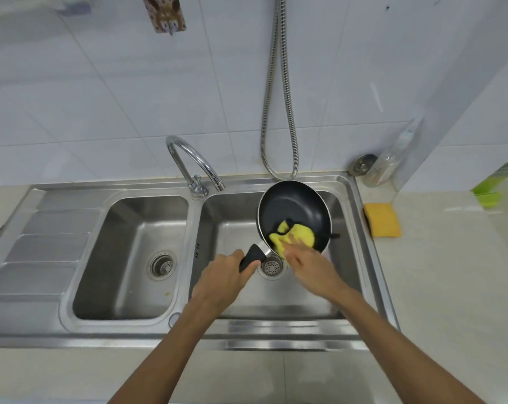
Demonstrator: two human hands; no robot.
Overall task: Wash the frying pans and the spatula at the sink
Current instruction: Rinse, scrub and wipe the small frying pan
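Centre of the frame, and the left hand has its grip wrapped tight round the black handle of the frying pan, holding it tilted above the right basin of the steel sink, dark inside facing up toward the camera. The right hand comes in from the lower right, fingers laid fairly flat, the grip loose rather than curled, pressing a yellow cloth against the near inner wall of the pan; that hand is a little blurred. The drain shows just beneath the pan, between the two hands. The left basin sits beside it, with the curved tap rising behind the divider. A metal hose loops down the tiled wall behind the pan. At the right, a yellow sponge lies on the worktop just beside the sink's rim.
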